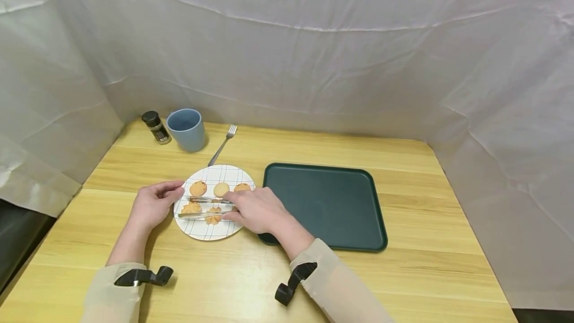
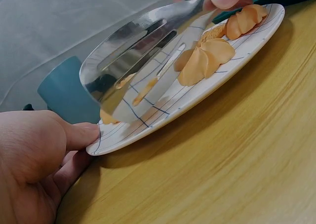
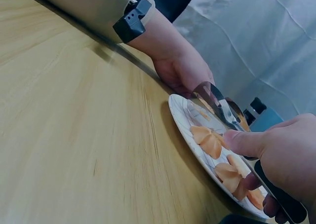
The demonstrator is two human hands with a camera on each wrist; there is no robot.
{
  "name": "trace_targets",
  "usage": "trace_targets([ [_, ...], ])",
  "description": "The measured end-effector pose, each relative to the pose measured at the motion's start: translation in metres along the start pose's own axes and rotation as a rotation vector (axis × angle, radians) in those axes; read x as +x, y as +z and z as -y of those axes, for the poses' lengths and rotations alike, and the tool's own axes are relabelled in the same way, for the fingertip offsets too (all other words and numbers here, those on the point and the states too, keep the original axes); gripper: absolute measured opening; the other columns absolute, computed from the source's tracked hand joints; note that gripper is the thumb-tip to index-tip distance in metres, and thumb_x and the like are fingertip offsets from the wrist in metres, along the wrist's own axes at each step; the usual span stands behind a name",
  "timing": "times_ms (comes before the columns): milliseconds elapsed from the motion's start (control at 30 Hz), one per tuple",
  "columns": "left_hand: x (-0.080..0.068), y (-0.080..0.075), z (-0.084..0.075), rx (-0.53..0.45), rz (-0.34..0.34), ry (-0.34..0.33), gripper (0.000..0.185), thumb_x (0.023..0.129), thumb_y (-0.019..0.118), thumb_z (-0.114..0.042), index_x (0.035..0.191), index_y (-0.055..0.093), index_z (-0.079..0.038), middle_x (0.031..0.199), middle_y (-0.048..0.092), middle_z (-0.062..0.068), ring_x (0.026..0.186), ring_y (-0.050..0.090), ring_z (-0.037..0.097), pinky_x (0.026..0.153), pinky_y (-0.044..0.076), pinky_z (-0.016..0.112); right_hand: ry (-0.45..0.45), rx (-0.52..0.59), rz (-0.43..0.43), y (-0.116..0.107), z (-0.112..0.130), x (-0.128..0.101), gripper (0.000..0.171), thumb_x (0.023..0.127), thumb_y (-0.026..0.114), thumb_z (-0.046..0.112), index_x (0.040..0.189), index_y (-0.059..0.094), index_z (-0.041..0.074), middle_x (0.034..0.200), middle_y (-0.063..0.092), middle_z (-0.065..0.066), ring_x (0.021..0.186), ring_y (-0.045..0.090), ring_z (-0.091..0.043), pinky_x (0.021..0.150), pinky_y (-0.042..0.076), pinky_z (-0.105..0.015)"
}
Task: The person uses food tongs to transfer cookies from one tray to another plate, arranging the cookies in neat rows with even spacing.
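My right hand (image 1: pixel 256 210) sits just below the centre of the head view, fingers and thumb curled round a pair of metal tongs (image 1: pixel 207 207), whose two blades stretch leftward over the white checked plate (image 1: pixel 211 231). In the right wrist view my thumb presses on the upper blade and the tong tips (image 3: pixel 216 99) hang above the near cookies. My left hand (image 1: pixel 154 204), left of centre, pinches the plate's left rim: the left wrist view shows the thumb (image 2: pixel 81 134) on top of the rim and the other fingers tucked under it, so the hand holds the plate. The plate rests on the wooden bench (image 1: pixel 403 273) and carries several orange cookies (image 1: pixel 198 188), three round ones along its far side and shaped ones nearer me, one lying between the tong blades. Just right of the plate, lower right of centre, lies a dark green tray (image 1: pixel 332 203), my right wrist over its near left corner. In the upper left of the bench stand a blue cup (image 1: pixel 186 129) and a small dark-capped jar (image 1: pixel 156 126), close together, with a fork (image 1: pixel 222 144) just right of the cup, tines pointing away.
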State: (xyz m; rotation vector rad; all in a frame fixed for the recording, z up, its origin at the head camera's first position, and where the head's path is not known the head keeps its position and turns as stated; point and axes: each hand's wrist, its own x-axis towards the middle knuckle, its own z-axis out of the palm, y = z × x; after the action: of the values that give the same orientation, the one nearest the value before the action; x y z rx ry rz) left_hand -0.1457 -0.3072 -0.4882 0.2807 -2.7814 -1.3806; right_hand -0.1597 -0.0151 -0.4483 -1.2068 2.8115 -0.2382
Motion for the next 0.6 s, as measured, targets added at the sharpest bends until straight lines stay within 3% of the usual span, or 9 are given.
trace_targets([
  [167, -0.0011, 0.0004, 0.0004, -0.002, 0.001, -0.009, 0.042, 0.107, 0.065, -0.035, 0.135, 0.071, -0.004, 0.125, 0.073, 0.019, 0.110, 0.064, 0.026, 0.084, 0.048, 0.025, 0.012, -0.015, 0.016, -0.0002, 0.0027, 0.0032, 0.048, 0.107, 0.055, 0.058, 0.146, 0.061, 0.031, 0.115, 0.070, 0.011, 0.070, 0.059, -0.013, 0.058, 0.043, -0.032],
  [467, -0.0012, 0.0001, -0.0015, 0.000, -0.001, 0.001, 0.043, 0.107, 0.066, -0.035, 0.135, 0.071, -0.003, 0.125, 0.073, 0.019, 0.110, 0.065, 0.026, 0.082, 0.048, 0.022, 0.003, -0.055, 0.010, -0.0002, 0.0045, 0.0056, 0.050, 0.105, 0.056, 0.060, 0.144, 0.062, 0.029, 0.104, 0.067, 0.010, 0.074, 0.060, -0.012, 0.058, 0.043, -0.031],
  [600, -0.0016, -0.0004, -0.0023, -0.003, -0.001, 0.000, 0.044, 0.107, 0.066, -0.035, 0.135, 0.071, -0.003, 0.126, 0.073, 0.020, 0.109, 0.065, 0.026, 0.082, 0.048, 0.022, 0.003, -0.052, 0.001, -0.0001, 0.0048, 0.0060, 0.052, 0.104, 0.056, 0.062, 0.144, 0.061, 0.029, 0.106, 0.069, 0.009, 0.075, 0.061, -0.012, 0.058, 0.043, -0.030],
])
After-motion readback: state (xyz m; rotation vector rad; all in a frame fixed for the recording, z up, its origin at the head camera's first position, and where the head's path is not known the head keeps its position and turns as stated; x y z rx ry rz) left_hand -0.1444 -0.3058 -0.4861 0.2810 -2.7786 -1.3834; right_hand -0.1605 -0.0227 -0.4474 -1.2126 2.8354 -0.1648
